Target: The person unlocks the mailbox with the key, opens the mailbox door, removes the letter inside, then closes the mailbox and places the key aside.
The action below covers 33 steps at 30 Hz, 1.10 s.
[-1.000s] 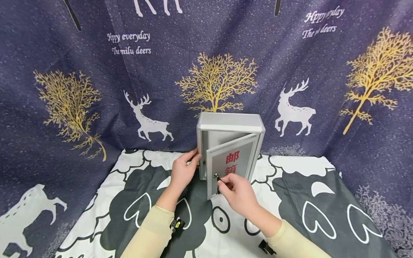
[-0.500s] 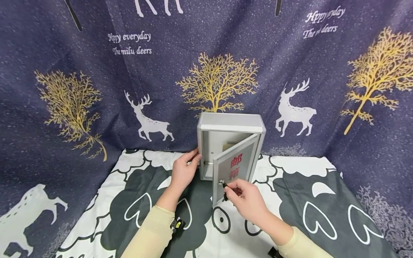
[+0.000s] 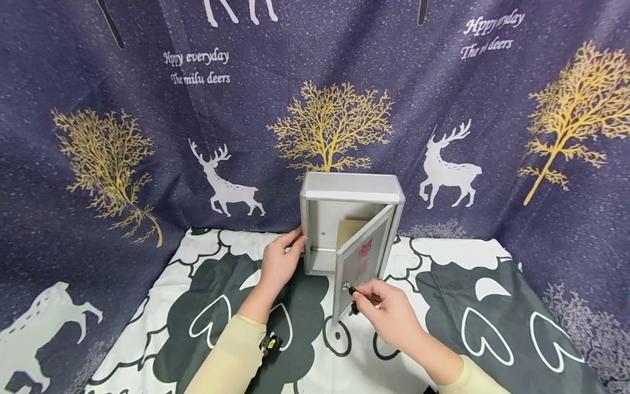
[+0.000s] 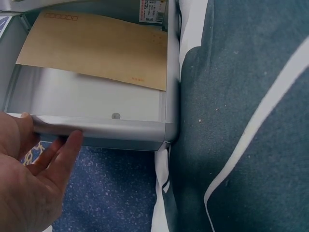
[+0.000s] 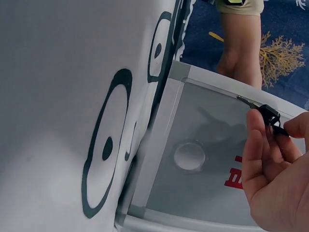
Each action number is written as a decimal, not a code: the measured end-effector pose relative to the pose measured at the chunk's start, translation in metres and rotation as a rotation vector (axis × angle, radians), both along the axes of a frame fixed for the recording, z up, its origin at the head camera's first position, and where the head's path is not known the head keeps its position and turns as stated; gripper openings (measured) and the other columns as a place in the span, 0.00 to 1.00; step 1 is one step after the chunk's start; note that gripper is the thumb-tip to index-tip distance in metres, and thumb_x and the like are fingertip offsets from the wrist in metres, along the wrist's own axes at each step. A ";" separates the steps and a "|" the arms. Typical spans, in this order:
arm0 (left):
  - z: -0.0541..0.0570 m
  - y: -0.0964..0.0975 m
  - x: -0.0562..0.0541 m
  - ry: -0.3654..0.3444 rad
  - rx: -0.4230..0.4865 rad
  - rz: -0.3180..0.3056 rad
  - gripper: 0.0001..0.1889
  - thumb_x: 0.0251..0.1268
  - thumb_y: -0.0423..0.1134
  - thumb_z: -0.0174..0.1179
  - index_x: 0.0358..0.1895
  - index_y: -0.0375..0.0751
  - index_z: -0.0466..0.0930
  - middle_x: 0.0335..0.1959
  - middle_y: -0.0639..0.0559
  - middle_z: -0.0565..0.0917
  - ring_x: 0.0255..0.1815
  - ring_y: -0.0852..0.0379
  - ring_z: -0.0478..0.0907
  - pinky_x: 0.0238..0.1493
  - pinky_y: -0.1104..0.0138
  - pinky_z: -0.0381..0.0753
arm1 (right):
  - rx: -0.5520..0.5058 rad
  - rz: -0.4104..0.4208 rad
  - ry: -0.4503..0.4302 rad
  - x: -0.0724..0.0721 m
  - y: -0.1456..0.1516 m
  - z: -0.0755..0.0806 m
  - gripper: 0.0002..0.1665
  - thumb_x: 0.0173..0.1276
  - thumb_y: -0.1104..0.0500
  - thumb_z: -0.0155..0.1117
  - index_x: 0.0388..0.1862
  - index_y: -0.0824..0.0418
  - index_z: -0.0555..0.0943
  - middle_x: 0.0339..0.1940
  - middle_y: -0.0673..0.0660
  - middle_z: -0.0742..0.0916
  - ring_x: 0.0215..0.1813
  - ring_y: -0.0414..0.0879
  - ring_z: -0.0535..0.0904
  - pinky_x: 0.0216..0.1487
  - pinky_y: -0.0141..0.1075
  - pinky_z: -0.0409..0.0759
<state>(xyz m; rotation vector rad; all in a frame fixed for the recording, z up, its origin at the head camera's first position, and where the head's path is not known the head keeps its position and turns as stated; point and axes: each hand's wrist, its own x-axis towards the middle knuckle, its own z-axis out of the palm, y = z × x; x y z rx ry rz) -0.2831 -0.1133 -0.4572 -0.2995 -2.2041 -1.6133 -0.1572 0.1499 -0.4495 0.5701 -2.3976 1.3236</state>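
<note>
A grey metal mailbox (image 3: pixel 351 186) stands upright with its door (image 3: pixel 366 257) swung partly out. My left hand (image 3: pixel 283 260) grips the left side wall, thumb at the front edge and fingers along the outside, as the left wrist view shows (image 4: pixel 36 169). With thumb and fingers my right hand (image 3: pixel 386 309) pinches a black-headed key (image 3: pixel 352 290) at the door's lock (image 3: pixel 346 286); how deep the key sits, I cannot tell. Another black key (image 3: pixel 354 308) hangs below it. Inside the mailbox leans a brown envelope (image 4: pixel 96 48), partly hidden by the door in the head view.
Behind the mailbox hangs a dark blue curtain (image 3: pixel 256 109) printed with deer and trees. The surface beneath is covered by a black and white patterned cloth (image 3: pixel 364 366). A round clear disc (image 5: pixel 189 155) sits on the door's face. A printed label (image 4: pixel 153 10) is inside the mailbox.
The door has swung farther out toward the right and front, drawn along with my right hand and the key. The envelope inside has come into sight. My left hand has stayed put.
</note>
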 end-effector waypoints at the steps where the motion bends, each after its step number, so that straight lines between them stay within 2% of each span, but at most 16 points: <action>1: 0.000 0.000 0.000 0.000 -0.001 0.000 0.19 0.80 0.38 0.72 0.68 0.40 0.89 0.62 0.42 0.91 0.55 0.43 0.91 0.43 0.69 0.94 | 0.003 0.000 0.007 0.000 0.002 -0.001 0.13 0.74 0.68 0.75 0.39 0.49 0.90 0.35 0.39 0.92 0.34 0.33 0.84 0.29 0.32 0.83; 10: 0.001 0.000 0.002 -0.005 0.012 -0.003 0.19 0.80 0.38 0.72 0.68 0.40 0.90 0.62 0.43 0.91 0.56 0.43 0.91 0.44 0.69 0.94 | 0.013 0.008 0.037 0.007 0.016 -0.002 0.15 0.73 0.69 0.76 0.40 0.47 0.91 0.34 0.37 0.92 0.33 0.33 0.83 0.28 0.32 0.81; 18: 0.001 0.000 0.002 -0.001 0.011 -0.003 0.19 0.80 0.38 0.72 0.68 0.39 0.89 0.61 0.41 0.91 0.56 0.43 0.91 0.43 0.69 0.93 | -0.018 0.061 0.052 0.010 0.032 -0.002 0.16 0.74 0.70 0.76 0.41 0.47 0.91 0.34 0.40 0.93 0.31 0.34 0.84 0.25 0.31 0.81; 27: 0.000 0.001 0.002 0.007 0.023 -0.006 0.19 0.80 0.38 0.72 0.68 0.39 0.89 0.61 0.41 0.91 0.55 0.42 0.91 0.43 0.69 0.94 | 0.020 0.040 0.045 0.015 0.050 -0.001 0.18 0.74 0.71 0.75 0.42 0.45 0.92 0.33 0.39 0.92 0.32 0.35 0.85 0.30 0.30 0.81; 33: 0.000 0.002 0.002 0.002 0.031 -0.011 0.19 0.80 0.38 0.72 0.68 0.40 0.89 0.61 0.42 0.91 0.56 0.43 0.91 0.44 0.69 0.94 | 0.005 0.049 0.059 0.017 0.059 -0.002 0.19 0.73 0.72 0.75 0.41 0.45 0.92 0.35 0.40 0.92 0.34 0.35 0.86 0.34 0.28 0.83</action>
